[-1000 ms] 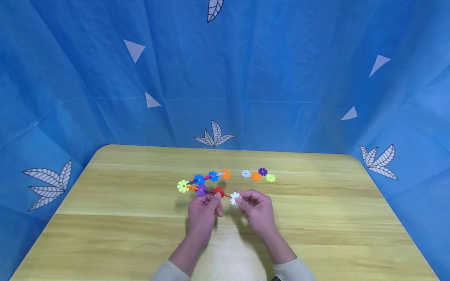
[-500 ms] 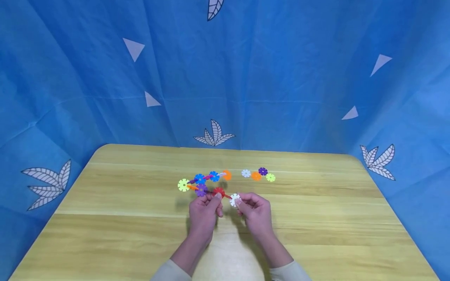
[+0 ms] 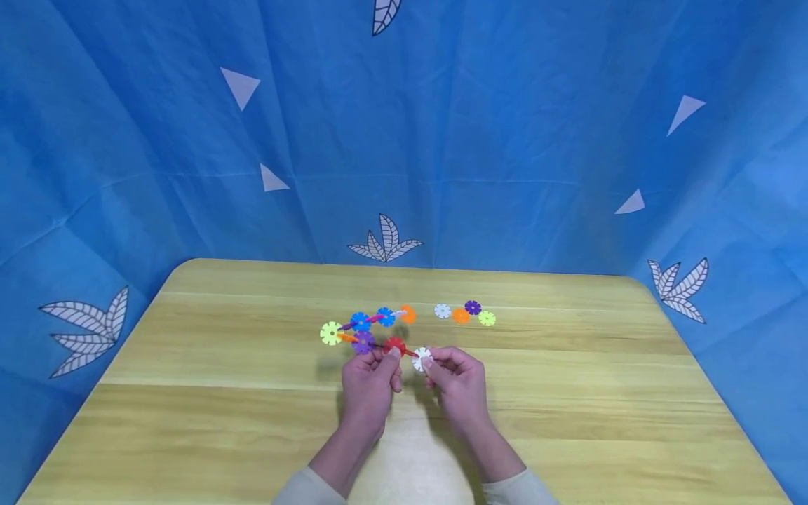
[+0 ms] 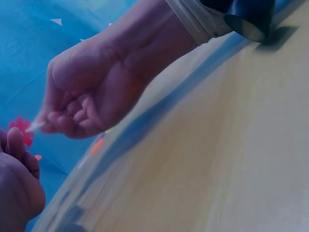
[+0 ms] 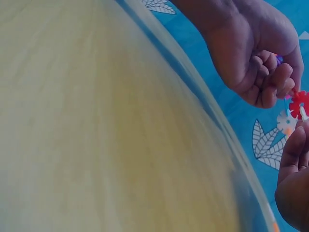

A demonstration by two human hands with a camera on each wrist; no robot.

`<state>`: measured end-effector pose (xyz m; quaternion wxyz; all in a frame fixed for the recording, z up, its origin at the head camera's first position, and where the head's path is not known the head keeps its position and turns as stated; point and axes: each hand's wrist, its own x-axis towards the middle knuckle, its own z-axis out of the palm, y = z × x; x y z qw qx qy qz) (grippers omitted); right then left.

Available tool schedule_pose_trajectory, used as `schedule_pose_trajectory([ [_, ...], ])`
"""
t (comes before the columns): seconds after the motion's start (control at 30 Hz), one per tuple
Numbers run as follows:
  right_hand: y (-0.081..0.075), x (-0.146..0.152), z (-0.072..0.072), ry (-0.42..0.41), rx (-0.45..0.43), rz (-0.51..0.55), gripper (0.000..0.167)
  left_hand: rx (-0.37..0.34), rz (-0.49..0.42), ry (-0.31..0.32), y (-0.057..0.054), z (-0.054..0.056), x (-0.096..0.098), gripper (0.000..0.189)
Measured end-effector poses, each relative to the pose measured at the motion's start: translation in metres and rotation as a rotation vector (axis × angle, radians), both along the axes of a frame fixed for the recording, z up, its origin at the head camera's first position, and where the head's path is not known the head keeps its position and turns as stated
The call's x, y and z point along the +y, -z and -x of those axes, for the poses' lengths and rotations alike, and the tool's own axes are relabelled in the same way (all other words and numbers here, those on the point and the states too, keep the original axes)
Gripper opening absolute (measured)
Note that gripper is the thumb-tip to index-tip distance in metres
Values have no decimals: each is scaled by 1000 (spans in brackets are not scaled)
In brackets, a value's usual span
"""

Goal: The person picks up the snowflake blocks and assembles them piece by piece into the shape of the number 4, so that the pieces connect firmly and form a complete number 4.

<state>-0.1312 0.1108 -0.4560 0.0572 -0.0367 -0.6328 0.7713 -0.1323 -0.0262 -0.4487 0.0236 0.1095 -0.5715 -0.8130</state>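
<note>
- Chain of toothed discs (image 3: 360, 320): held above the table (image 3: 600, 393), its yellow-green disc (image 3: 331, 333) pointing toward the left edge.
- Left hand (image 3: 368, 389): thumb and fingers pinch the chain's red disc (image 3: 393, 344).
- Right hand (image 3: 464, 389): pinches the white disc (image 3: 418, 358) at the chain's near end.
- Loose discs (image 3: 461, 315), white, orange, purple and yellow-green: close together, nearer the far edge.
- Blue cloth (image 3: 505, 140): hangs beyond the far edge.

Head cam bright w/ glare on near table (image 3: 410, 463); wrist cams dimmer, blurry.
</note>
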Motion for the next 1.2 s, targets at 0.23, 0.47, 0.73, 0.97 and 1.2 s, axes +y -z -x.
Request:
schedule_pose_trajectory([
  [0.23, -4, 1, 4, 24, 37, -35, 15, 9, 63, 10, -3, 2, -2, 15],
  [0.47, -6, 6, 6, 28, 66, -95, 15, -3, 62, 23, -3, 3, -6, 18],
  [0.73, -7, 14, 9, 35, 53, -155, 16, 24, 21, 47, -5, 3, -12, 18],
  [0.97, -11, 18, 9, 7, 58, -147, 17, 17, 44, 88, -3, 2, -15, 14],
  [1.2, -11, 20, 10, -17, 57, -116, 18, -12, 79, 96, 0, 1, -15, 20],
])
